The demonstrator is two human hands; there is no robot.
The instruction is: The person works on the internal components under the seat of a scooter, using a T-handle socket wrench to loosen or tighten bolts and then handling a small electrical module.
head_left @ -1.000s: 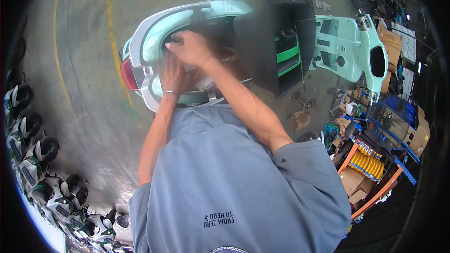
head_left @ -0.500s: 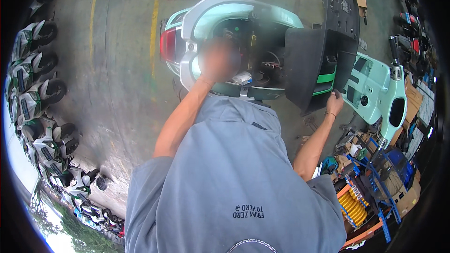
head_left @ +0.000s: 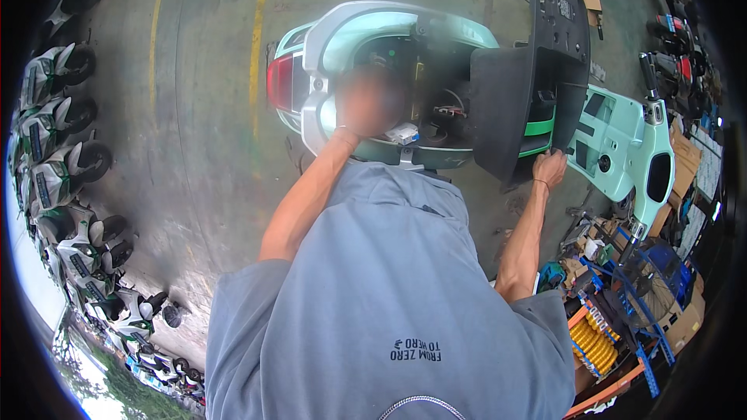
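A mint-green scooter (head_left: 470,31) with a silver rear rail (head_left: 313,105) stands before me, its body open under the seat. Over its left part is my left hand (head_left: 369,103), so blurred that its fingers and anything in them cannot be made out. A small white-and-blue packet (head_left: 402,134) lies beside that hand, near the opening's edge. At the right, a black storage bucket (head_left: 496,101) with green bands (head_left: 538,127) inside is tipped up on its side. My right hand (head_left: 550,166) is closed on the bucket's near rim.
The scooter's mint front panel and handlebar (head_left: 611,136) stand to the right. Past them are cardboard (head_left: 689,159), a blue rack (head_left: 646,362) and a yellow coil (head_left: 593,346). Parked scooters (head_left: 58,163) line the left side. A yellow line (head_left: 258,47) marks the floor.
My right hand shows more fully round the bucket's rim. The view has shifted slightly. The left hand stays over the opening, and the bucket remains tipped up.
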